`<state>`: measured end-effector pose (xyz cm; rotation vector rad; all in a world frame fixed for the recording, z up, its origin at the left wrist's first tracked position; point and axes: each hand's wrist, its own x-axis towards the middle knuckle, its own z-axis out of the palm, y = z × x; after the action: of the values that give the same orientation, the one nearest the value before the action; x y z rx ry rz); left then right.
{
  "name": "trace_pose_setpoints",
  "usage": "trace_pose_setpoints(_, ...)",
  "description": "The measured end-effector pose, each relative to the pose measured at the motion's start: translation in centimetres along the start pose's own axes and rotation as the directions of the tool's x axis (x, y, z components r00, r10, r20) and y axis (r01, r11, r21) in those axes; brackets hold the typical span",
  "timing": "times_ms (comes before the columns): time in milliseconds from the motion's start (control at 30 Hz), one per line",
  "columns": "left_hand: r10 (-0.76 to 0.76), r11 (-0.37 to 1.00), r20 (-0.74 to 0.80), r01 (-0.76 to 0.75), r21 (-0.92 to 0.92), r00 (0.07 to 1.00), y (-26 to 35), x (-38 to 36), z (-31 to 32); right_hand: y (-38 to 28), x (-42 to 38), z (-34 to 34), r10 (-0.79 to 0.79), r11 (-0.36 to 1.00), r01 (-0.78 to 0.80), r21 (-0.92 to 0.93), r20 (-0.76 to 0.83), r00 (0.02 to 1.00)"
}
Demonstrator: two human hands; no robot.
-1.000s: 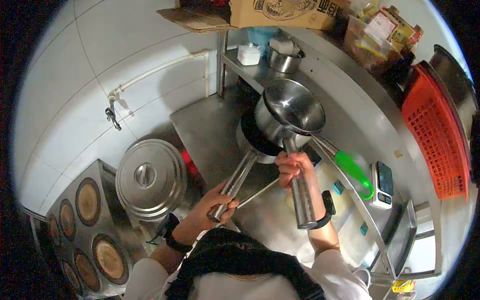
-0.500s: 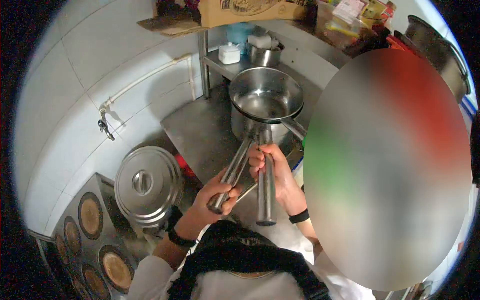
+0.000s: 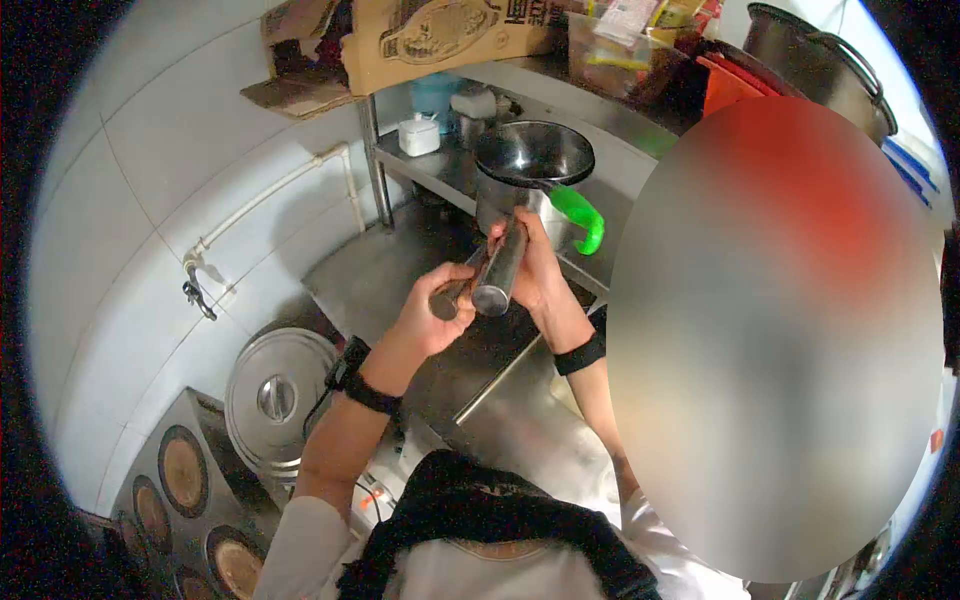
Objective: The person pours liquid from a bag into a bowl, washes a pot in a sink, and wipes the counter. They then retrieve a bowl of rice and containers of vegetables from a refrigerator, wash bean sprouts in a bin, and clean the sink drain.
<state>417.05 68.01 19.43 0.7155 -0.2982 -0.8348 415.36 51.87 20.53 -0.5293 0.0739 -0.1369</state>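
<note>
Two long metal handles reach toward me from the stacked steel pots (image 3: pixel 515 205) near the shelf. My left hand (image 3: pixel 432 308) is wrapped round the left handle (image 3: pixel 447 300), near its end. Just to the right, my right hand (image 3: pixel 535 265) grips the right handle (image 3: pixel 500 275) further up. The top pan (image 3: pixel 540 152) is tilted, its shiny inside partly visible. A bright green handle (image 3: pixel 580 217) sticks out to the right of the pots. Where the metal handles join the pots is hidden by my hands.
A lidded steel pot (image 3: pixel 275 400) stands at the left beside a cooker with round plates (image 3: pixel 183 470). A tap (image 3: pixel 198 292) is on the tiled wall. The shelf holds a white container (image 3: pixel 419 136); a cardboard box (image 3: pixel 430 45) is above. A large blur covers the right side.
Both hands and the pots have moved up and away from me, and the handles now point more toward the camera. The green handle has come into clear view. The view has shifted slightly.
</note>
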Motion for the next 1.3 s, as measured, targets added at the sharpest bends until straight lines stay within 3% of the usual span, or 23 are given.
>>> trace_pose_setpoints(33, -0.005, 1.0, 0.009, 0.005, 0.007, 1.0, 0.2, 1.1, 0.0, -0.6, 0.2, -0.4, -0.012, 1.0, 0.012, 0.003, 0.001, 1.0)
trace_pose_setpoints(100, -0.181, 0.932, 0.017, 0.177, -0.317, 0.983, 0.4, 3.5, -0.3, -2.0, 0.3, -1.2, -0.041, 0.98, 0.043, -0.196, 0.015, 0.999)
trace_pose_setpoints(167, -0.188, 0.918, 0.271, 0.267, -0.294, 0.944, 0.3, 8.9, -4.5, -2.4, -1.3, -0.9, -0.184, 0.937, 0.141, -0.318, -0.11, 0.977)
trace_pose_setpoints(267, -0.18, 0.884, 0.225, 0.257, -0.391, 0.958, 1.2, 11.2, -3.3, -1.8, -5.8, -2.1, -0.478, 0.62, 0.316, -0.718, -0.027, 0.878)
trace_pose_setpoints(300, -0.237, 0.84, 0.237, 0.322, -0.437, 0.942, 1.6, 12.6, -3.4, -1.5, -7.4, -3.3, -0.504, 0.622, 0.316, -0.716, -0.057, 0.862)
trace_pose_setpoints(367, -0.154, 0.913, 0.197, 0.216, -0.345, 0.968, 1.5, 15.6, -3.7, -1.1, -10.4, -5.8, -0.33, 0.59, 0.229, -0.774, 0.028, 0.944)
trace_pose_setpoints(400, -0.169, 0.919, 0.226, 0.236, -0.315, 0.959, 1.4, 17.8, -5.1, -1.2, -11.6, -7.3, -0.36, 0.595, 0.231, -0.77, 0.001, 0.933)
trace_pose_setpoints(467, -0.299, 0.763, 0.261, 0.395, -0.512, 0.918, 1.7, 18.7, -3.8, -2.2, -14.1, -10.5, -0.564, 0.294, 0.303, -0.906, 0.091, 0.821)
trace_pose_setpoints(567, -0.34, 0.667, 0.402, 0.519, -0.535, 0.85, 2.3, 22.4, -4.0, -8.8, -18.9, -12.2, -0.798, -0.072, 0.11, -0.991, 0.123, 0.591)
trace_pose_setpoints(600, -0.359, 0.616, 0.452, 0.571, -0.543, 0.817, 1.8, 23.1, -4.5, -11.0, -20.5, -12.5, -0.847, 0.065, 0.125, -0.99, 0.011, 0.532)
trace_pose_setpoints(633, -0.321, 0.583, 0.499, 0.583, -0.565, 0.805, 1.6, 21.9, -2.9, -13.6, -21.8, -14.1, -0.857, -0.353, -0.075, -0.933, 0.289, 0.427)
trace_pose_setpoints(667, -0.311, 0.57, 0.508, 0.585, -0.577, 0.804, 1.7, 22.2, -2.9, -16.1, -23.2, -14.1, -0.81, -0.532, -0.287, -0.796, 0.381, 0.445)
trace_pose_setpoints(700, -0.295, 0.558, 0.519, 0.586, -0.588, 0.802, 1.9, 22.9, -3.3, -17.2, -24.0, -15.0, -0.837, -0.544, -0.535, -0.646, 0.377, 0.397)
trace_pose_setpoints(767, -0.286, 0.402, 0.486, 0.564, -0.721, 0.825, 1.8, 23.7, -4.8, -20.0, -25.0, -18.7, -0.856, -0.512, -0.715, -0.476, 0.209, 0.473)
trace_pose_setpoints(833, -0.265, 0.415, 0.509, 0.574, -0.706, 0.819, 2.0, 24.1, -6.0, -21.8, -25.5, -22.5, -0.793, -0.594, -0.589, -0.548, 0.278, 0.542)
trace_pose_setpoints(867, -0.221, 0.465, 0.526, 0.563, -0.684, 0.821, 1.7, 23.2, -6.2, -21.7, -25.5, -20.2, -0.803, -0.538, -0.574, -0.617, 0.168, 0.572)
trace_pose_setpoints(967, -0.297, 0.535, 0.515, 0.586, -0.608, 0.804, 1.6, 21.8, -7.9, -21.9, -23.4, -22.1, -0.834, -0.551, -0.755, -0.355, 0.21, 0.51)
trace_pose_setpoints(1033, -0.245, 0.67, 0.495, 0.515, -0.535, 0.834, 1.5, 19.0, -8.1, -21.1, -22.6, -20.3, -0.869, -0.495, -0.802, -0.335, 0.185, 0.459)
trace_pose_setpoints(1100, -0.273, 0.704, 0.499, 0.524, -0.479, 0.823, 0.2, 16.5, -8.8, -19.2, -23.2, -15.6, -0.704, -0.709, -0.698, -0.094, 0.131, 0.698)
trace_pose_setpoints(1167, -0.31, 0.791, 0.444, 0.487, -0.371, 0.841, -2.2, 12.5, -8.0, -19.6, -22.0, -17.8, -0.874, -0.487, -0.798, -0.357, 0.212, 0.438)
trace_pose_setpoints(1200, -0.327, 0.833, 0.388, 0.457, -0.313, 0.862, -4.3, 9.8, -6.7, -20.2, -21.1, -18.9, -0.885, -0.466, -0.808, -0.36, 0.202, 0.42)
trace_pose_setpoints(1233, -0.346, 0.838, 0.357, 0.457, -0.298, 0.868, -7.0, 7.7, -6.2, -19.8, -21.9, -18.9, -0.912, -0.409, -0.592, -0.694, 0.3, 0.279)
trace_pose_setpoints(1300, -0.511, 0.82, 0.186, 0.541, -0.187, 0.839, -12.4, 4.0, -4.4, -16.6, -25.1, -16.9, -0.865, -0.501, -0.236, -0.833, 0.47, 0.177)
